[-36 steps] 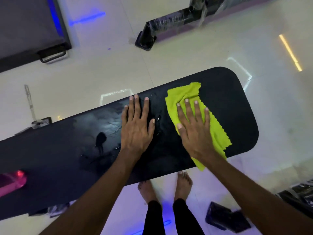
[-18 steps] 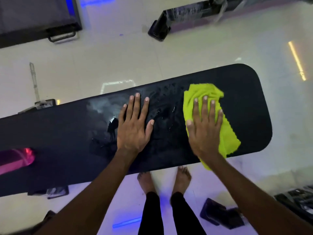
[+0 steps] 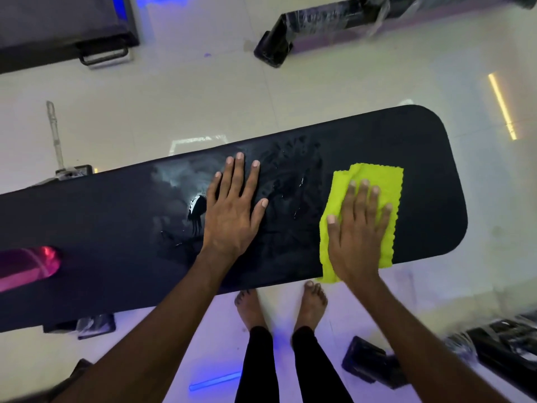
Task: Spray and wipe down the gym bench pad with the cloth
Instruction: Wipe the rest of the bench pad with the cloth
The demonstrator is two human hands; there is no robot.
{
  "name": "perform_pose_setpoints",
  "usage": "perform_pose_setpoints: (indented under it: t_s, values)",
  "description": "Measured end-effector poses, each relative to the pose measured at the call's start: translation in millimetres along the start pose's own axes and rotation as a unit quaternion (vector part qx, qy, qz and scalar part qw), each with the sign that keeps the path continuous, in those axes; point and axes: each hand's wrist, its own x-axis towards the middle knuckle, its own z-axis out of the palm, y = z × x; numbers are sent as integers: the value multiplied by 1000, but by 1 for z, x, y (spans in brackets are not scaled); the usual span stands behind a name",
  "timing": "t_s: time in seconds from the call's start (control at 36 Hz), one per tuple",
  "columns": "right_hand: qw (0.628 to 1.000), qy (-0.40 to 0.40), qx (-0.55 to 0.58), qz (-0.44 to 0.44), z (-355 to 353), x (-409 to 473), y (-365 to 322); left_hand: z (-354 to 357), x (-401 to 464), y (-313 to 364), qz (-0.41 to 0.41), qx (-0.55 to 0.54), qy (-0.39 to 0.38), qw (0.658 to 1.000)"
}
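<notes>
A long black bench pad runs across the view, its rounded end at the right. Wet streaks shine on its middle. My left hand lies flat on the pad with fingers spread, holding nothing. To its right my right hand presses flat on a lime-green cloth that lies on the pad; the cloth's lower corner hangs over the near edge. A pink translucent object, maybe the spray bottle, lies on the pad at the far left, partly cut off.
My bare feet stand on the pale tiled floor just below the pad. Black plastic-wrapped equipment feet sit at top centre and bottom right. A dark platform with a handle occupies the top left.
My right hand has slid the green cloth rightward along the pad, toward the rounded end. My left hand has stayed flat in place. The camera has shifted slightly.
</notes>
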Motion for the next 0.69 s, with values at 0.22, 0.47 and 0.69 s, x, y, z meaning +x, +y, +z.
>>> perform_pose_setpoints:
  t_s: [0.22,0.47,0.69]
  values:
    - [995,4,-8,-99,10,87,-87,-33,-12,-26,-102,-74,-4,992]
    - [991,-7,33,-129,8,51,-39,-15,-38,-55,-100,-6,3,995]
    - [995,4,5,-97,19,44,-90,2,-38,-55,-111,19,37,993]
